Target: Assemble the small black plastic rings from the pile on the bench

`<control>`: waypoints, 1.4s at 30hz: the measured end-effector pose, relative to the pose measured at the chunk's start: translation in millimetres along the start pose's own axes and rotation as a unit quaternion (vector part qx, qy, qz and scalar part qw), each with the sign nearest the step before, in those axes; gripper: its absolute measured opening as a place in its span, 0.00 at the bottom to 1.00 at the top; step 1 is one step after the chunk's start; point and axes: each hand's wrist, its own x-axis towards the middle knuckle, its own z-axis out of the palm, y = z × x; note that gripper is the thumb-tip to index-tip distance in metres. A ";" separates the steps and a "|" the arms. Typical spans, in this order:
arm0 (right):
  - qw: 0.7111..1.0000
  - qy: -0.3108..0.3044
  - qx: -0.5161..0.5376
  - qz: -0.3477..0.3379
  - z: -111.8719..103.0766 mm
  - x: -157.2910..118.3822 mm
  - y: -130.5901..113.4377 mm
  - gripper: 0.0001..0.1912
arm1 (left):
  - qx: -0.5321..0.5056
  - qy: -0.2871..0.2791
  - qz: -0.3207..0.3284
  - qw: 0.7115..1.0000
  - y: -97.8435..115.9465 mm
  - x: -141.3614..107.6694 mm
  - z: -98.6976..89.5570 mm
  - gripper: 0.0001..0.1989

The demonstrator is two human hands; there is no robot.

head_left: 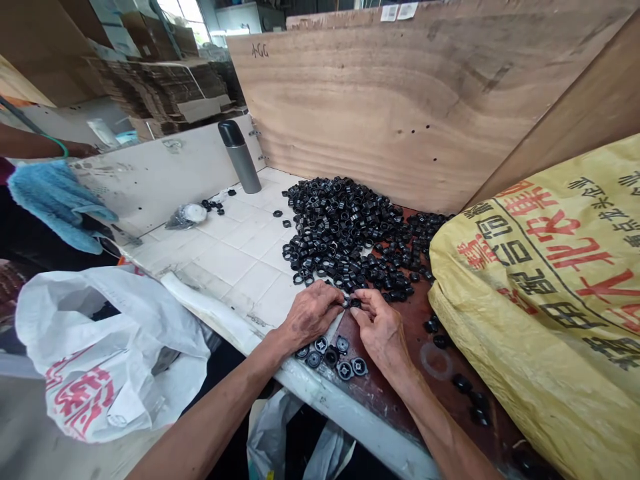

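Note:
My left hand [315,310] is closed, its thumb and fingertips pinched at the near edge of the black heap. A small pale spot shows at those fingertips; whether it is a part or a nail I cannot make out. Close beside it, my right hand [380,327] pinches a small black plastic part [355,303] between thumb and fingers. Just beyond both hands rises a large pile of black plastic rings [340,227]. Several round black parts with spoked centres [345,369] lie by the table's front edge, below my hands.
A yellow woven sack [540,267] bulges over the right side. At the back left stands a grey thermos [240,160], with a clear plastic bag [187,215] nearer. A wooden board [400,100] walls the back. A white sack [115,353] hangs left; a co-worker's arm [40,143] shows beyond.

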 end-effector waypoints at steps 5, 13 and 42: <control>0.998 -0.008 0.063 0.027 -3.1 3.6 -3.9 0.10 | -0.147 0.038 -0.099 0.983 8.3 -0.3 -5.2 0.13; 0.993 0.004 0.119 -0.008 -1.8 1.7 -7.1 0.15 | -0.468 -0.007 -0.202 0.860 16.9 2.9 -12.4 0.18; 0.985 0.031 -0.062 -0.155 -6.8 -2.0 -10.7 0.10 | -0.489 0.002 -0.189 0.851 17.7 -0.3 -7.1 0.16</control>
